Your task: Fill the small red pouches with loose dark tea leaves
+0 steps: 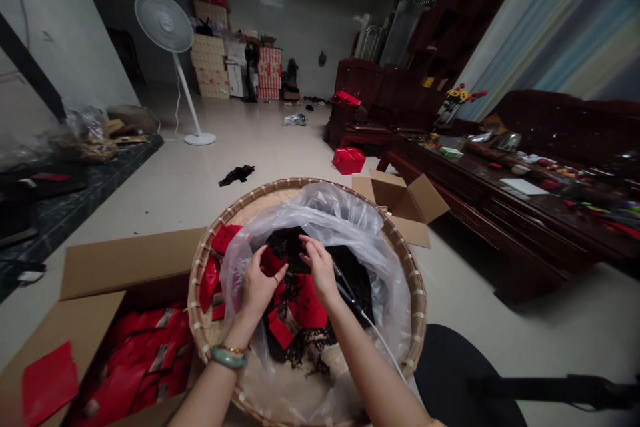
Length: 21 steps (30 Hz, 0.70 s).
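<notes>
My left hand [261,283], with a ring on one finger and a green bangle at its wrist, is closed on a dark red packet [273,261]. Opposite it, my right hand [320,268] has its fingers apart and appears to hold nothing. Both are above a clear plastic bag [393,267] spread open in a round woven basket [417,293]. Inside the bag are red packets [306,300], black stringy material [300,347] and a black heap. A slim dark tool [353,297] with a white cord lies beside my right hand, partly hidden by the forearm.
An open carton [93,273] full of red packets stands at left, with one packet [50,380] on its flap. Another open carton [407,207] is beyond the basket, near a dark wooden table [475,213]. A black round base [460,373] is at lower right; a white fan [200,139] stands farther off.
</notes>
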Available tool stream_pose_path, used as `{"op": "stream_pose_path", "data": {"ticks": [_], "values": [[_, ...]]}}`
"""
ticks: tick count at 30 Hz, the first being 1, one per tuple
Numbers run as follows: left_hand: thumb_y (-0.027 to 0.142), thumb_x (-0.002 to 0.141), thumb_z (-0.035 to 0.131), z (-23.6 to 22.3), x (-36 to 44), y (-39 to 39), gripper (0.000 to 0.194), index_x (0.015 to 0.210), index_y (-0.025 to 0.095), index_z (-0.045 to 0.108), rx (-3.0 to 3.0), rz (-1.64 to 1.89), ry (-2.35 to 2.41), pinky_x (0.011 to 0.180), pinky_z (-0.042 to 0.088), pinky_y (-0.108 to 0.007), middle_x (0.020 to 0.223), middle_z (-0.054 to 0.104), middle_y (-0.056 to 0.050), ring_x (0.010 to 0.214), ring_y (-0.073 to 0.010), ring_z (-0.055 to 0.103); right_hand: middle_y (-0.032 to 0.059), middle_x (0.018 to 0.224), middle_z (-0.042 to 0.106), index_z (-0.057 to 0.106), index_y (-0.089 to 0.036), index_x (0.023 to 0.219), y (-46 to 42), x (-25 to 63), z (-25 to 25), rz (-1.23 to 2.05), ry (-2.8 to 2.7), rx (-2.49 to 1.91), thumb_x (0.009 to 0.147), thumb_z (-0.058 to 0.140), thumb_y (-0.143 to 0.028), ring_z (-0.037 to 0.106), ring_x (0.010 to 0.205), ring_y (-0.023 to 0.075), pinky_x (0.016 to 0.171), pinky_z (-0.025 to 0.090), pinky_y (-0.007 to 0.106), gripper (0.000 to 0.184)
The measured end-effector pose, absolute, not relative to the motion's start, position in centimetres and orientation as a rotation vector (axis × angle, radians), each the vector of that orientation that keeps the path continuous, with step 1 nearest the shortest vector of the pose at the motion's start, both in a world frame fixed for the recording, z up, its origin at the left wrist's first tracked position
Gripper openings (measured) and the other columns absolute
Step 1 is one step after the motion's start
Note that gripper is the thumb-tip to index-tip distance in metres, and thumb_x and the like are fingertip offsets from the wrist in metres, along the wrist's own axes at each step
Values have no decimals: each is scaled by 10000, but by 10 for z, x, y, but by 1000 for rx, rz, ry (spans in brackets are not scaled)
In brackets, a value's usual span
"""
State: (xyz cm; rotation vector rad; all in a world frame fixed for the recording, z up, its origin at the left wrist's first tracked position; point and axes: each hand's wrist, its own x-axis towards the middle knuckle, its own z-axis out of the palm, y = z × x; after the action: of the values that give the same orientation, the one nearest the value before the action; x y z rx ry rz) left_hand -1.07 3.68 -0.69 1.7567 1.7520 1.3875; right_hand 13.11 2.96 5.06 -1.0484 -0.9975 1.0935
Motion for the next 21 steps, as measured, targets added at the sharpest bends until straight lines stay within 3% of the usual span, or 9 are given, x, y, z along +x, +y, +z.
{"op": "stream_pose_path", "data": {"ticks": [3, 8, 17, 21], "values": [[392, 666, 692, -4, -9, 36, 578, 1164, 174, 498, 1802, 1384, 1731, 794, 512, -421, 1089, 612, -129, 974, -278, 609, 65, 1061, 589, 671, -237, 978, 27, 132, 45, 989, -1168, -1129, 771, 569, -337, 554, 944, 208, 755, 502, 331, 251], [297, 669, 688, 0, -6, 33, 536, 1151, 164, 494, 1899, 1388, 1730, 824, 490, -439, 1067, 609, -123, 1003, -286, 582, 61, 1039, 549, 645, -246, 1056, 21, 127, 46, 886, -1384, -1135, 749, 587, -239, 548, 816, 161, 636, 491, 264, 313], [282, 714, 668, 5, -6, 29, 470, 1144, 191, 500, 2143, 1460, 1577, 845, 476, -415, 1059, 611, -103, 982, -263, 575, 48, 971, 578, 624, -218, 1085, 28, 133, 48, 835, -1330, -1152, 771, 573, -270, 569, 700, 123, 652, 498, 260, 322], [235, 723, 650, 6, -3, 28, 462, 1153, 186, 490, 2193, 1463, 1544, 853, 474, -400, 1071, 606, -105, 992, -253, 568, 34, 869, 632, 694, -206, 894, 33, 134, 56, 839, -1454, -1142, 730, 586, -185, 600, 725, 139, 679, 499, 262, 198]]}}
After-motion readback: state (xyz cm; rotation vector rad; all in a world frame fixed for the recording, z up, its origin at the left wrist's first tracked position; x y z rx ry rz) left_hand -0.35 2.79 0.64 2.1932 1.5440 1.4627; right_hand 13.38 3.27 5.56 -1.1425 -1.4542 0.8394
